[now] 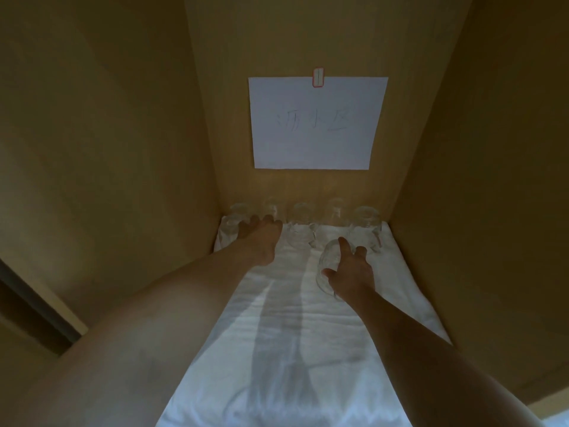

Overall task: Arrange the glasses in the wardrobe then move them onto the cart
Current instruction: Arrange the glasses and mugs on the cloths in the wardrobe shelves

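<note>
The wardrobe (129, 124) compartment is a deep wooden box, its floor covered by a rumpled white cloth (277, 349). Along the back wall stands a row of clear glasses (303, 224) on the cloth, close together, running from the left corner to the right corner; they are faint and see-through, so whether they hold anything, or which way up they stand, cannot be told. Above the row a white sheet of paper (317, 124) with faint handwriting hangs on the back wall, fixed at its top edge by a small red-edged clip (318, 77).

The left hand (261, 238) reaches to the left end of the row, its fingers curled round the second glass (272, 211) from the corner. The right hand (349, 271) grips a separate glass (327, 268) from its right side, thumb and fingers wrapped about it, just in front of the row and apart from it, over the cloth. Both bare forearms stretch in from the near edge
</note>
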